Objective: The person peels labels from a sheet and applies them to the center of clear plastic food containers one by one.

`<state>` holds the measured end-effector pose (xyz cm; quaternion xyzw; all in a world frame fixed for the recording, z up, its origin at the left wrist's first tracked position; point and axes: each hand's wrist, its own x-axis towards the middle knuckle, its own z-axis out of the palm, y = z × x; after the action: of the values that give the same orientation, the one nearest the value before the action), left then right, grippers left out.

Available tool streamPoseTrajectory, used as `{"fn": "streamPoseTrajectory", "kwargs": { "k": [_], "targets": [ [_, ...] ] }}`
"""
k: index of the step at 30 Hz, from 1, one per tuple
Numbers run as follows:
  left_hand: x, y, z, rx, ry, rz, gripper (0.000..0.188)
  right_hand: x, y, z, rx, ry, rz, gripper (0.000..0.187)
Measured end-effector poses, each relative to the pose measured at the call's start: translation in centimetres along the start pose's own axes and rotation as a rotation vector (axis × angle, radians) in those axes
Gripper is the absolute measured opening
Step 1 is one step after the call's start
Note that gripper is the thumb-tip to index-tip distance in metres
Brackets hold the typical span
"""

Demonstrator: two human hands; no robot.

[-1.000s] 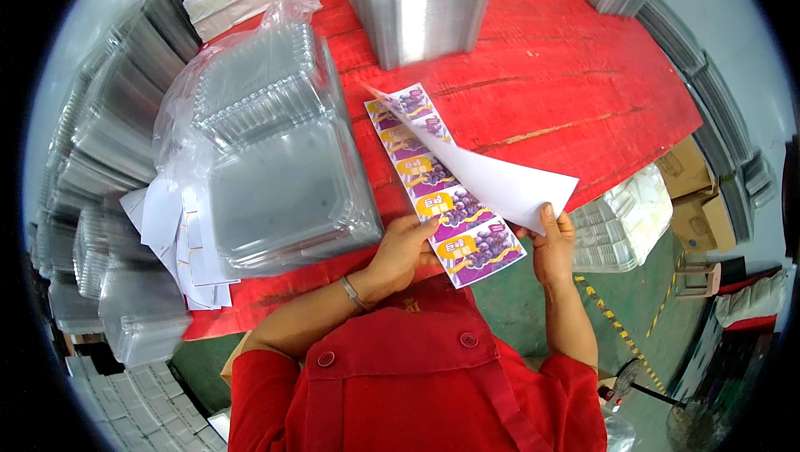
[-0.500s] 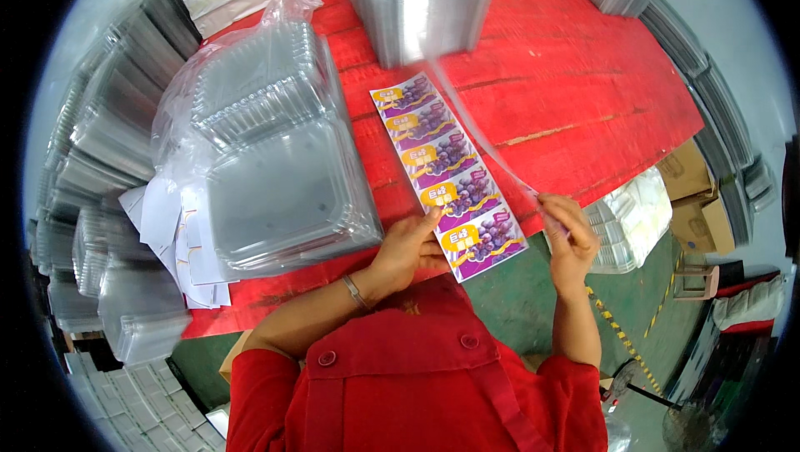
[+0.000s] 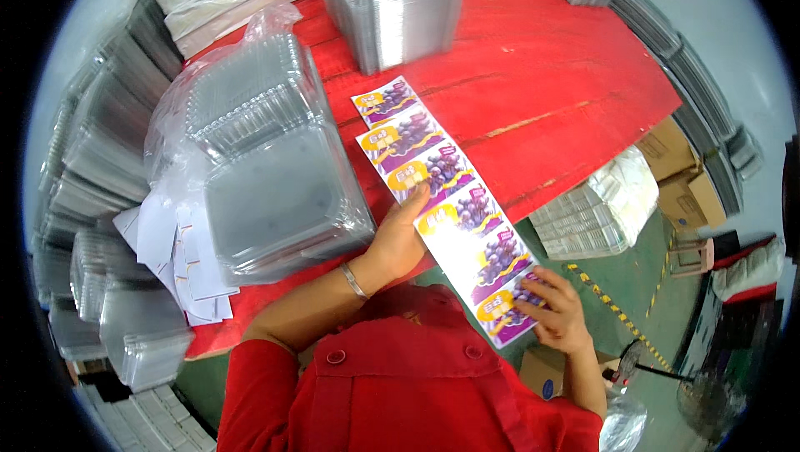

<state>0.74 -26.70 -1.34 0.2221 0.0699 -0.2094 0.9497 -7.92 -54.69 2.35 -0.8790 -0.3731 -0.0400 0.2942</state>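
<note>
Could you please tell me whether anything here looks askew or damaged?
Yes: the loose white papers beside the clear plastic containers lie fanned at differing angles, and the red tabletop has a pale streak, perhaps wear. The grape-print label sheets in the left hand look misaligned: one sticks out past another at the far end.

Your paper label strip (image 3: pixel 457 223) at centre looks smooth and glossy; the plastic containers (image 3: pixel 279 198) at left shine; your metal bracelet (image 3: pixel 353 280) gleams; your cloth apron (image 3: pixel 408 348) is matt.
</note>
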Motion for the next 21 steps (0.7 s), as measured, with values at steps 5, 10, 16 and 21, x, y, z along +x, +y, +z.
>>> {"fn": "streamPoseTrajectory", "kwargs": {
  "k": [5,10,16,21],
  "targets": [
    [-1.2,-2.6,0.2,0.475,-0.077,0.096,0.03,-3.6,-3.3,1.3,-0.302,-0.275,0.248,0.045],
    [-4.2,-4.7,-1.8,0.796,-0.371,-0.155,0.028,0.3,-5.2,2.5,0.598,0.752,0.535,0.055],
    [-8.9,-2.5,-2.0,0.949,-0.335,-0.186,0.032,4.3,-8.6,5.8,0.921,0.821,0.721,0.043],
    [-11.9,0.1,-3.0,0.809,-0.297,-0.2,0.041,5.1,-10.2,7.9,1.059,0.786,0.774,0.039]
  ]
}}
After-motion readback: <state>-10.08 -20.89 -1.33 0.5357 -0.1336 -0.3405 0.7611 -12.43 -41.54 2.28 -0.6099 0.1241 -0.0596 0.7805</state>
